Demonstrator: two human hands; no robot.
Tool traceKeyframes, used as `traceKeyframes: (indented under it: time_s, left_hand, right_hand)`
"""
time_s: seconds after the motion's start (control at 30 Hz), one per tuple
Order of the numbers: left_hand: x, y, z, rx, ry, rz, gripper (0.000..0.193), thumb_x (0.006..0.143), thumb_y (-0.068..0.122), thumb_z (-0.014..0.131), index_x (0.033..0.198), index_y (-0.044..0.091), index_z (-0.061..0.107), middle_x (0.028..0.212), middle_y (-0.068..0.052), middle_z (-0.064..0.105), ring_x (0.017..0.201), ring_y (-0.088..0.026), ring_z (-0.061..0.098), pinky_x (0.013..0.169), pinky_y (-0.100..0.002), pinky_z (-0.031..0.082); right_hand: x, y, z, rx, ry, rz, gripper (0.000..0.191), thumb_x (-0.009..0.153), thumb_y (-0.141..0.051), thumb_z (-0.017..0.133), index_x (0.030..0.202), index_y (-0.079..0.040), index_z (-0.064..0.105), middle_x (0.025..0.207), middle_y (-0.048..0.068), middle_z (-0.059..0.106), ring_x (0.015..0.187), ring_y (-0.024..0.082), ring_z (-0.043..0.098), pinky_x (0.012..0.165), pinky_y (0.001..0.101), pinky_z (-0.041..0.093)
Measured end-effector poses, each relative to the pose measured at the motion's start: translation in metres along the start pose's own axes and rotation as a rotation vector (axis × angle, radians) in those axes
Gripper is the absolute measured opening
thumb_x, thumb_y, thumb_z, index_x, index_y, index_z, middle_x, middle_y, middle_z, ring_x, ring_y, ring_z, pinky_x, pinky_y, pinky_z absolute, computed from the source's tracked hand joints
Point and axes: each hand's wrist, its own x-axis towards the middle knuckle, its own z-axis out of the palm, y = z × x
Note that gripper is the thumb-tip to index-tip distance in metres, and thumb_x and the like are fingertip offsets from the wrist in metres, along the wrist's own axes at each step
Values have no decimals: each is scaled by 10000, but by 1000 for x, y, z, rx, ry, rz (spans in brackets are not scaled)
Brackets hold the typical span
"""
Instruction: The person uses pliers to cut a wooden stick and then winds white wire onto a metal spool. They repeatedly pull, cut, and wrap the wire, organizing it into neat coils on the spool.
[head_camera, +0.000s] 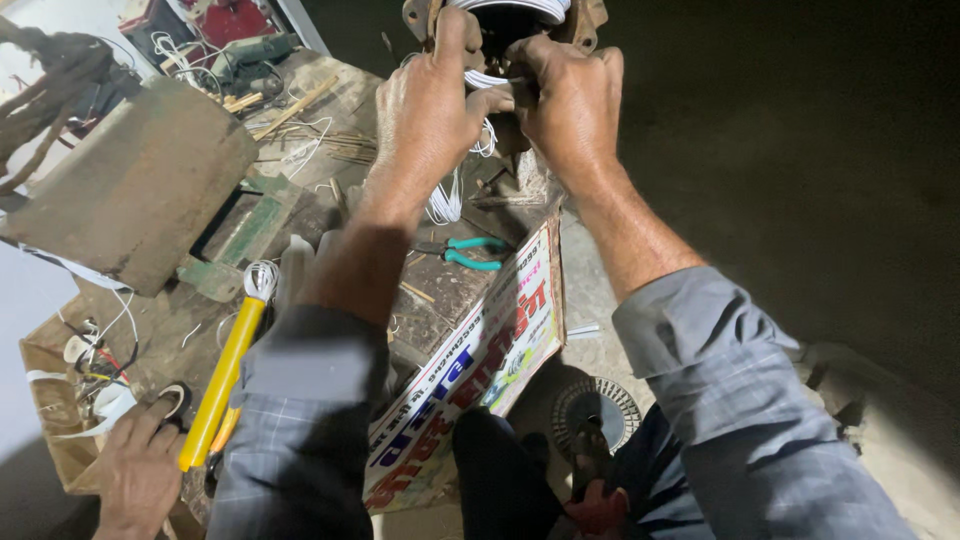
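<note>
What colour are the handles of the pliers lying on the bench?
Teal green, seen best in the head view: the pliers lie below the hands.

We see the round rusty motor housing (580, 20) at the far edge, teal-handled pliers (470, 252) on the worn workbench (450, 285) nearer, and the yellow-handled tool (222, 375) left of them.

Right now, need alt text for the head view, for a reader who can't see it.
Both hands, left and right, grip white wire at a rusty motor housing on the far edge of a cluttered workbench. Green-handled pliers and a yellow-handled tool lie on the bench; another person's hand rests at lower left.
</note>
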Motion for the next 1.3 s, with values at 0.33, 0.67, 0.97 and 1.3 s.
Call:
traceKeyframes:
  time_s: [0.33,0.67,0.97,1.3]
  left_hand:
    - [-5,4,5,-41,121,3,660,792,310,960,1182,108,468,912,-55,742,848,-363,712,679,-474,495]
    - [-8,-24,-10,-374,444,-232,514,854,195,934,1206,81,578,1039,-58,687,857,-161,707,771,-352,592]
    - [14,-28,9,-355,189,-497,865,701,327,989,1287,-9,449,1115,-190,672,1006,-276,672,866,-412,529]
    - [7,-16,20,-532,198,-499,670,736,155,911,1212,-16,473,1151,-195,708,1080,-274,707,942,-396,566]
  right_hand:
    - [1,0,-2,-18,63,-110,251,853,-102,857,1075,-118,742,1018,50,776,951,227,722,854,417,394]
    - [4,14,-24,100,-132,-223,349,841,-191,897,1138,-74,756,1249,76,711,1142,255,657,939,435,410]
    - [1,8,-26,-36,-185,-210,255,933,-67,718,1170,-116,795,1151,56,658,1101,255,624,891,473,382]
    - [-2,-1,-27,-112,-181,-308,343,855,-80,729,1185,-135,808,1108,34,620,1086,257,570,895,492,375]
